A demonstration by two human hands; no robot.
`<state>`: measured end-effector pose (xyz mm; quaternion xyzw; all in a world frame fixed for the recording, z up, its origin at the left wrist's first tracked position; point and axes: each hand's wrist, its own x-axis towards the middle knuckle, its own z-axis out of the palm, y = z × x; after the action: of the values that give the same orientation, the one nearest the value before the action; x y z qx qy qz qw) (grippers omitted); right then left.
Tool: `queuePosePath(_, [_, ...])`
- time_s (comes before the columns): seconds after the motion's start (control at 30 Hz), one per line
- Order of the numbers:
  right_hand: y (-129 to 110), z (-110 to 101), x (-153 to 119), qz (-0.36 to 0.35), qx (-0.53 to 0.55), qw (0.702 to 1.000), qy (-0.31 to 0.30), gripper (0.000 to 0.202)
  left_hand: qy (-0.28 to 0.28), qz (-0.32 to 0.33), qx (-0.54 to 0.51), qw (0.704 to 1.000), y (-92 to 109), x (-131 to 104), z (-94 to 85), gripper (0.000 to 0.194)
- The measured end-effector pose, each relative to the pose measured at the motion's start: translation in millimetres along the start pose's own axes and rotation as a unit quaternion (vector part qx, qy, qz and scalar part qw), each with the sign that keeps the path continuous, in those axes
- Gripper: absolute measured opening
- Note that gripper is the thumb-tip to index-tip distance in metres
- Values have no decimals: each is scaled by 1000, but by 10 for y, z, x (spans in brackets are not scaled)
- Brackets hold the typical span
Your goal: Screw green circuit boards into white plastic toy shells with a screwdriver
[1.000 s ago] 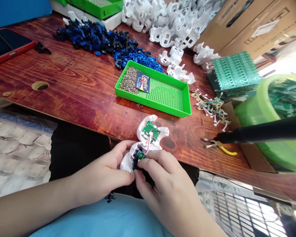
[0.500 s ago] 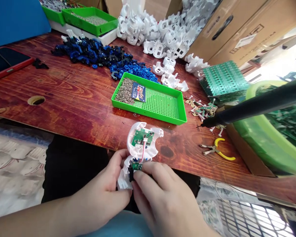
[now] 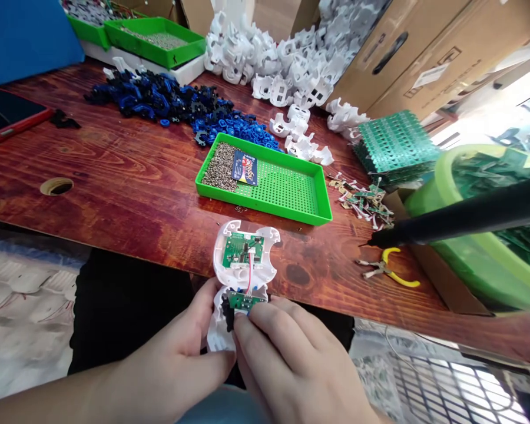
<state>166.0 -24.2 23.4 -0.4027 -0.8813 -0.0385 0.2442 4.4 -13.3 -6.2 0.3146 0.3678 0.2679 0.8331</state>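
Across the reddish wooden table (image 3: 128, 188) lie a red-edged phone (image 3: 9, 112), a heap of blue and black parts (image 3: 159, 97), a green tray (image 3: 291, 188) with screws, a pile of white shells (image 3: 287, 65), pliers (image 3: 382, 268), a cardboard box (image 3: 406, 47) and a green tub (image 3: 430, 203). At the near edge, the left hand (image 3: 183, 356) grasps a white case's lower half (image 3: 218, 338), and the right hand's (image 3: 287, 350) fingers close on the small circuit board (image 3: 244, 301) there, tips partly hidden. Since a second ago, the upper half (image 3: 218, 265) has turned squarer to view and the pliers show clear of the black tool (image 3: 459, 219).
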Motion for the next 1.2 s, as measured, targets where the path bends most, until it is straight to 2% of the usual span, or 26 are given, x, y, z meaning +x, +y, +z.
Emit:
queuePosePath(0.23, [36,-49,20,-10,-4,1000,-18,28,-8,3,-48,999,-4,34,-48,70])
queuePosePath(0.43, [90,-157,20,-16,1,998,-60,25,-17,10,-30,999,11,73,-26,75])
queuePosePath(0.67, [70,-90,9,-6,29,996,-83,21,-18,60,-2,998,-82,58,-67,76])
queuePosePath(0.93, [70,-42,29,-5,25,996,-90,20,-15,93,46,995,-77,16,-62,76])
queuePosePath(1.07, [20,-2,37,-11,18,996,-90,24,-30,91,27,995,-57,11,-72,68])
queuePosePath(1.2, [-21,39,43,-14,1,996,-83,24,8,78,30,996,-65,21,-93,57])
